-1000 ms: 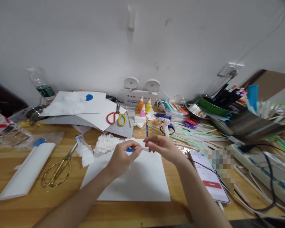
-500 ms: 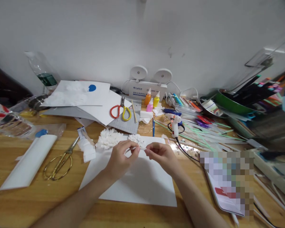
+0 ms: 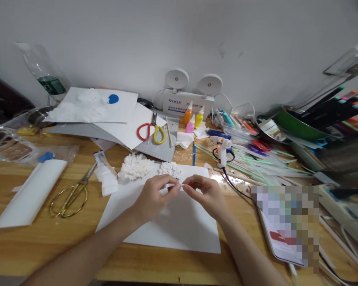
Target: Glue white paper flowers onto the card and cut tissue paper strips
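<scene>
My left hand [image 3: 155, 196] and my right hand [image 3: 205, 194] meet over a white paper sheet [image 3: 179, 236], thumbs and fingertips pinched. Between them they hold a thin white strip [image 3: 181, 184], which looks like paper; most of it is hidden by the fingers. Just beyond my left hand sits a fluffy heap of white crumpled pieces [image 3: 135, 167]. A smaller heap of white bits with dark specks [image 3: 169, 169] lies directly behind my fingertips. Left of the sheet are some folded white tissue strips [image 3: 107, 180].
Gold-handled scissors [image 3: 68, 198] and a rolled white sheet [image 3: 31, 194] lie at left. Red-and-yellow-handled scissors [image 3: 151, 131] rest behind. A glue gun [image 3: 223, 153] with a trailing cord stands right, near small paint bottles [image 3: 190, 125]. A phone [image 3: 279, 234] lies front right.
My hands have drawn closer together, and less of the white strip shows between them. The camera view has shifted slightly; the things on the table stay in place.
</scene>
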The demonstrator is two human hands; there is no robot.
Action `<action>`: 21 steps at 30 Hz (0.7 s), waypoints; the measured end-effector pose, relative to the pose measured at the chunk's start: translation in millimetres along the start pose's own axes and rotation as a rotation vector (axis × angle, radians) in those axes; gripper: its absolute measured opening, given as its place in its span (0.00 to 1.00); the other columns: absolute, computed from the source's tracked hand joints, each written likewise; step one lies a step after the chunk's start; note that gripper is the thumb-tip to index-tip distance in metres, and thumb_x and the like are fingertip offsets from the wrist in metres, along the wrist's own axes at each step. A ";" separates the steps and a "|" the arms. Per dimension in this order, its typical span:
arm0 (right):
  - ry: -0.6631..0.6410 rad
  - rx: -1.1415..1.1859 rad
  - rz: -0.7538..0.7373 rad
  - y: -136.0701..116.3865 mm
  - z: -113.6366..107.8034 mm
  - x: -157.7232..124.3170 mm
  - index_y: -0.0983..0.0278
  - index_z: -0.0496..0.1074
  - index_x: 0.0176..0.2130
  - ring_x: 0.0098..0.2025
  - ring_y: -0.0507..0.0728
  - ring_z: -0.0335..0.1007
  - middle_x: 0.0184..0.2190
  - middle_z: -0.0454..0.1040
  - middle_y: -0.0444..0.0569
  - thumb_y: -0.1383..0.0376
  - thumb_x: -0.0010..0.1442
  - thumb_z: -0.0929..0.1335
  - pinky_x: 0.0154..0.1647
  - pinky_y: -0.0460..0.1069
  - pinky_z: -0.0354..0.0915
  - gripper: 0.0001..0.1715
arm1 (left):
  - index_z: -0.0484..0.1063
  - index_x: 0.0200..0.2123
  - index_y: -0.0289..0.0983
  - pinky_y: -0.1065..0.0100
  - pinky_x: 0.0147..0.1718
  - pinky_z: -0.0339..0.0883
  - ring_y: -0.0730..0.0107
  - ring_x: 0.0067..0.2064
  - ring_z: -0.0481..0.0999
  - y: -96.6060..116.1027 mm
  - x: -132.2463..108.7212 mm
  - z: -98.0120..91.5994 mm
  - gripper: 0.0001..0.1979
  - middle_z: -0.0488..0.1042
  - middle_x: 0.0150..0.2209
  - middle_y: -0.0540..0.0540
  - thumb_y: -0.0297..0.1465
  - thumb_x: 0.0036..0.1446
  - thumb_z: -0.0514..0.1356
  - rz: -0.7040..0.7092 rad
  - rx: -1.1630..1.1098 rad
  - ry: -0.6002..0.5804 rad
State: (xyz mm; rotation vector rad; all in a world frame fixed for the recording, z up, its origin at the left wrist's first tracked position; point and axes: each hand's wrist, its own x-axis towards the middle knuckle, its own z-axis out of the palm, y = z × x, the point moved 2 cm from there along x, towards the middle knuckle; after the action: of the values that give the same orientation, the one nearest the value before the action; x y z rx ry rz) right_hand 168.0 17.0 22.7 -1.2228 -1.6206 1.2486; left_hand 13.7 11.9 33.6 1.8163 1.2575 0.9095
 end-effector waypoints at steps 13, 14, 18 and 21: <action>-0.004 0.002 -0.014 2.5 2.2 -1.4 0.65 0.68 0.26 0.24 0.51 0.60 0.22 0.66 0.45 0.63 0.52 0.66 0.26 0.46 0.59 0.07 | 0.69 0.27 0.38 0.72 0.29 0.60 0.73 0.31 0.69 1.1 -1.7 -0.1 0.07 0.72 0.27 0.51 0.30 0.52 0.53 -0.036 0.013 0.008; -0.006 0.002 -0.012 2.9 2.2 -1.5 0.65 0.68 0.26 0.24 0.51 0.60 0.22 0.66 0.45 0.64 0.52 0.66 0.26 0.46 0.59 0.07 | 0.69 0.27 0.37 0.72 0.29 0.60 0.73 0.31 0.69 0.5 -1.8 0.2 0.06 0.72 0.27 0.51 0.30 0.52 0.53 -0.033 0.018 0.011; -0.008 0.010 -0.008 3.7 2.9 -1.8 0.65 0.68 0.26 0.24 0.51 0.60 0.22 0.66 0.45 0.64 0.51 0.66 0.26 0.46 0.59 0.06 | 0.69 0.26 0.37 0.72 0.30 0.60 0.73 0.30 0.69 -1.7 -1.7 1.5 0.06 0.71 0.26 0.51 0.29 0.52 0.53 -0.011 0.029 0.029; -0.007 0.018 -0.002 3.3 3.6 -2.1 0.65 0.67 0.26 0.23 0.50 0.60 0.21 0.66 0.44 0.65 0.51 0.66 0.25 0.46 0.59 0.05 | 0.68 0.26 0.37 0.72 0.31 0.60 0.74 0.30 0.69 -2.4 -1.3 1.9 0.06 0.71 0.25 0.51 0.29 0.52 0.53 0.008 0.036 0.041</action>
State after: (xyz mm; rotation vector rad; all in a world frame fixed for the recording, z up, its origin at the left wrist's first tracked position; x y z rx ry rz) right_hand 166.0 14.2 18.6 -1.2069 -1.6123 1.2653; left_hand 14.0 11.0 30.4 1.8402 1.3007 0.9379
